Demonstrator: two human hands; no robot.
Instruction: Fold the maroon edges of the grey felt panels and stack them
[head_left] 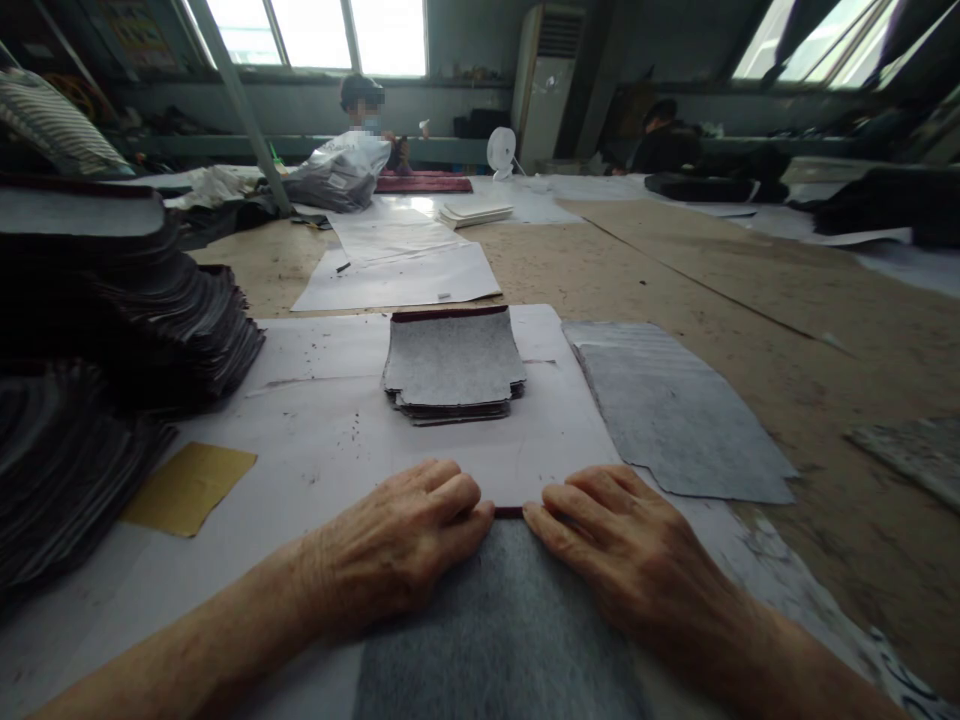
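On white paper, left hand and right hand flat, pressing grey felt piece

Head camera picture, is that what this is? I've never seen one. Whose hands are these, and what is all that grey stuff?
Yes, the camera sits on a person's head and looks down at their own bare hands. The left hand and right hand press flat on the far edge of a grey felt piece; neither grips anything. Beyond lies a small stack of grey pieces on white paper, a larger grey sheet to the right, tall dark stacks to the left, and a yellow card.
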